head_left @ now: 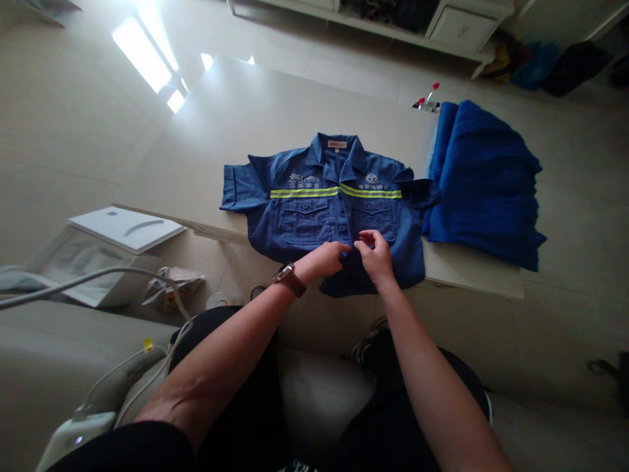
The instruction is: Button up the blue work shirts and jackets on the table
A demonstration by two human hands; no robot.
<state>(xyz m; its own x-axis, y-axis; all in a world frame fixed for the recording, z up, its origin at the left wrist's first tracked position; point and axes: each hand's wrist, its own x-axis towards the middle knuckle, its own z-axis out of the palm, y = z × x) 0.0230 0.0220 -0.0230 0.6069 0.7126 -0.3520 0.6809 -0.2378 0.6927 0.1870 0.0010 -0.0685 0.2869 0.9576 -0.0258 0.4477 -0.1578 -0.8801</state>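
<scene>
A blue short-sleeved work shirt lies front up, collar away from me, with a yellow reflective stripe across the chest and white lettering above it. Its lower hem hangs over the table's near edge. My left hand, with a brown-strapped watch on the wrist, is closed on the front opening below the chest pockets. Close beside it, my right hand pinches the other side of the opening with thumb and forefinger. The buttons at my fingertips are too small to make out.
Folded blue cloth overhangs the right end of the pale table. Red-capped bottles stand behind it. At left are a white-lidded clear box and a looping cable. A white cabinet stands farther back.
</scene>
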